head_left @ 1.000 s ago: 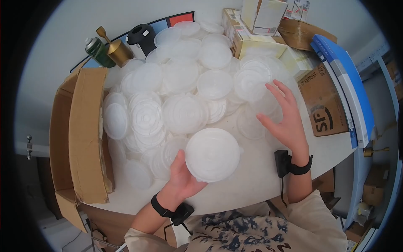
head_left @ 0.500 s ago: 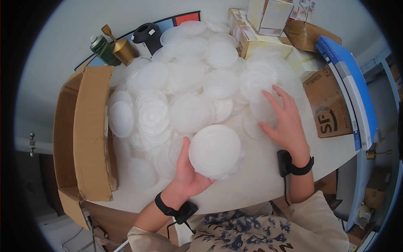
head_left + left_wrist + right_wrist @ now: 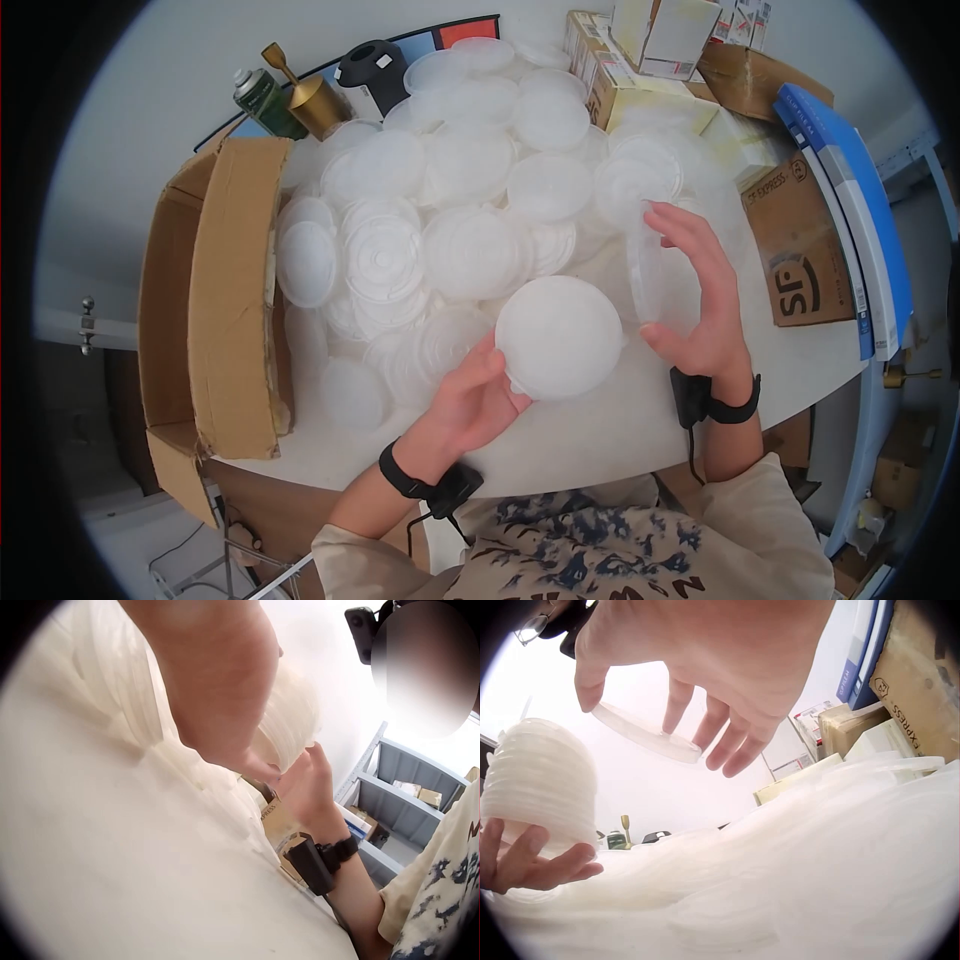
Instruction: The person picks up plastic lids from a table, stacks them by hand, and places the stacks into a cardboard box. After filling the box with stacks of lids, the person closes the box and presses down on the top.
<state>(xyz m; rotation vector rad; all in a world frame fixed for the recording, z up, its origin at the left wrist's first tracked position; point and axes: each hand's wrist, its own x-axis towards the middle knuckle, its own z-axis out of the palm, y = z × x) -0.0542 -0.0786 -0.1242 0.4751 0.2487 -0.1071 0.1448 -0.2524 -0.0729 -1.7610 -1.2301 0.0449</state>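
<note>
My left hand (image 3: 470, 400) grips a stack of round translucent plastic lids (image 3: 558, 338) above the front of the table. The right wrist view shows that stack side-on, several lids (image 3: 540, 780) deep, with the left fingers (image 3: 544, 859) under and around its lower end. To the right of it, my right hand (image 3: 712, 300) holds a single lid (image 3: 645, 739) between thumb and fingertips at its edge. In the head view this lid stands nearly on edge. The left wrist view has the left hand (image 3: 217, 682) up close, covering part of the stack (image 3: 289, 712).
A wide heap of similar lids (image 3: 470, 255) covers the table's middle and back. At the left stands an open cardboard box (image 3: 235, 300). A brown carton (image 3: 805, 245) and blue binders (image 3: 850, 200) stand at the right; a spray can (image 3: 268, 105) is at the back left.
The right hand has taken up a single lid from the heap and tilted it on edge. The left hand with its stack now sits further right, and the whole head view has shifted slightly.
</note>
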